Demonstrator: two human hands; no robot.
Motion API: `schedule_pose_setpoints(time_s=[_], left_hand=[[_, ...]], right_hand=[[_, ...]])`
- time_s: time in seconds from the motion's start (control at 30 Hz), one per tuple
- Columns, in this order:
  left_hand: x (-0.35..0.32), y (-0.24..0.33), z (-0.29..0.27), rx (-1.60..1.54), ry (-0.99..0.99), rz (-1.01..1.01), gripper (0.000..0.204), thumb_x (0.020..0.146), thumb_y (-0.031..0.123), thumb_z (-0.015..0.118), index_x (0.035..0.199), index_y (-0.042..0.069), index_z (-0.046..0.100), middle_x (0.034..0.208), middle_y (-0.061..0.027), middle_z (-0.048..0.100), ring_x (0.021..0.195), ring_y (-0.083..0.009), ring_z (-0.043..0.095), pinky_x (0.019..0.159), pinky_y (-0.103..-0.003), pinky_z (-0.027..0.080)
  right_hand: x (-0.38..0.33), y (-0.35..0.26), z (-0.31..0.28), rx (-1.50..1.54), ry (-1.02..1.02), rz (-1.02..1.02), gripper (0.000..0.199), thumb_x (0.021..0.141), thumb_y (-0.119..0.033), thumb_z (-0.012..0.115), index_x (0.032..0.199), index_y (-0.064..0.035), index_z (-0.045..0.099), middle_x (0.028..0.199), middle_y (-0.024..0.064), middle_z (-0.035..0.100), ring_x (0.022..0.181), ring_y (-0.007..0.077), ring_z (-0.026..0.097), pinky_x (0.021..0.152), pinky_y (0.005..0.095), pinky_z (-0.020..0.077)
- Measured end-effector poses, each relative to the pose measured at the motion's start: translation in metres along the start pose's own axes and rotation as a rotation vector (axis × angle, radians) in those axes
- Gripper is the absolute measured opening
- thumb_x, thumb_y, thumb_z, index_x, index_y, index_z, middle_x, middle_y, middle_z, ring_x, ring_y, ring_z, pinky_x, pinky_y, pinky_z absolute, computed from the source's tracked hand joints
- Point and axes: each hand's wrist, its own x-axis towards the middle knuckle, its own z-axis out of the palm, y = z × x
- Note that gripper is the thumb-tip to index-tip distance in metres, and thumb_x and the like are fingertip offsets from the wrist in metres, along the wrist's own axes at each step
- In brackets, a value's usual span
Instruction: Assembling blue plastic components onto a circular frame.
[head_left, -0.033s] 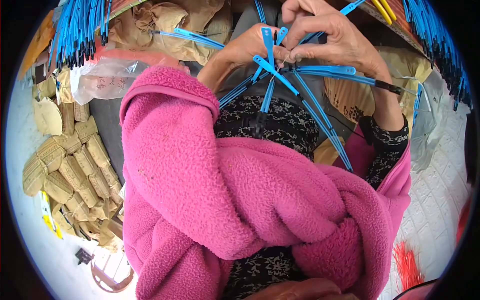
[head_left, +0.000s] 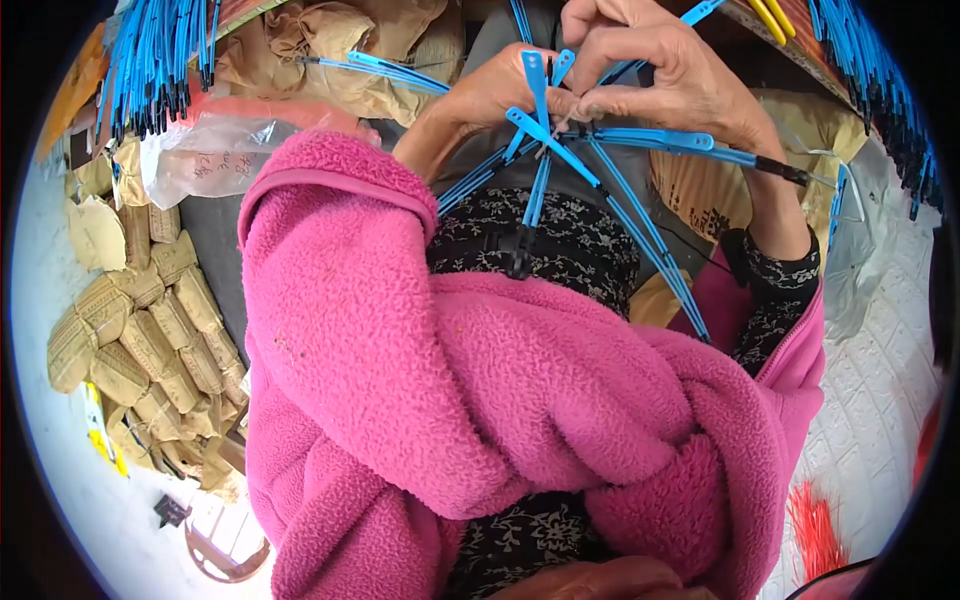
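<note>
White tiled floor [head_left: 870, 400] showed on the right, with one tuft of thin red strands [head_left: 818, 525] low down near the edge. On the left were more than ten small brown paper-wrapped packs [head_left: 175, 340], piled close together. Above them lay one see-through plastic bag [head_left: 235, 160] and some crumpled brown paper [head_left: 330, 45]. Two big bunches of thin blue strips with black ends hung at the top, one on the left [head_left: 165, 65] and one on the right [head_left: 890, 95], too many to count. Two yellow sticks [head_left: 772, 18] were near the right bunch. One person wore one fuzzy pink jacket [head_left: 400, 350] over one black top with pale flowers [head_left: 590, 235]. One blue frame of thin spokes [head_left: 565, 155] was between the two hands, over the lap. At least five sets of spokes stuck out, and at least four flat ends with holes were easy to see. The left hand [head_left: 495, 90] pinched the frame near its middle, some fingertips hidden. The right hand [head_left: 670, 85] had its thumb and pointing finger bent close together right by the middle; I cannot tell if they pinched anything.
</note>
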Motion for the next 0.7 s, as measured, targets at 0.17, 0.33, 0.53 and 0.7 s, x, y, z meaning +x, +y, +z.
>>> schedule_pose_setpoints(time_s=[0.17,0.33,0.53,0.7], left_hand=[[-0.008,0.01,0.011,0.053,0.131,-0.064,0.021,0.079,0.014,0.077,0.095,0.003,0.069,0.082,-0.005,0.069,0.071,-0.0103,0.064,0.064,-0.023,0.051],[-0.024,0.016,0.015,0.101,0.23,-0.032,0.023,0.085,0.014,0.07,0.105,0.003,0.067,0.094,-0.007,0.069,0.084,-0.012,0.065,0.075,-0.025,0.053],[-0.03,-0.021,-0.021,-0.07,0.344,-0.011,0.029,0.088,0.016,0.067,0.115,0.005,0.063,0.097,-0.0048,0.068,0.085,-0.0125,0.064,0.075,-0.026,0.053],[-0.028,-0.063,-0.063,-0.424,0.251,0.095,0.03,0.093,0.019,0.061,0.12,0.006,0.058,0.1,-0.0059,0.065,0.084,-0.0137,0.064,0.074,-0.027,0.054]], right_hand=[[0.007,0.058,0.022,0.263,0.259,-0.591,0.016,0.082,-0.018,0.074,0.079,-0.0062,0.064,0.08,0.0025,0.063,0.073,0.0164,0.055,0.068,0.0332,0.0439],[0.003,0.066,0.011,0.308,0.281,-0.321,0.016,0.082,-0.017,0.073,0.079,-0.0047,0.064,0.072,0.0029,0.062,0.063,0.012,0.054,0.059,0.0296,0.043],[0.039,0.06,0.004,0.247,-0.037,0.33,0.018,0.082,-0.019,0.074,0.081,-0.0031,0.064,0.067,0.0025,0.061,0.058,0.0096,0.053,0.053,0.0278,0.0417],[0.072,0.088,0.031,0.322,-0.162,0.41,0.018,0.082,-0.019,0.074,0.081,-0.003,0.064,0.067,0.0024,0.06,0.058,0.0091,0.052,0.053,0.0276,0.0413]])
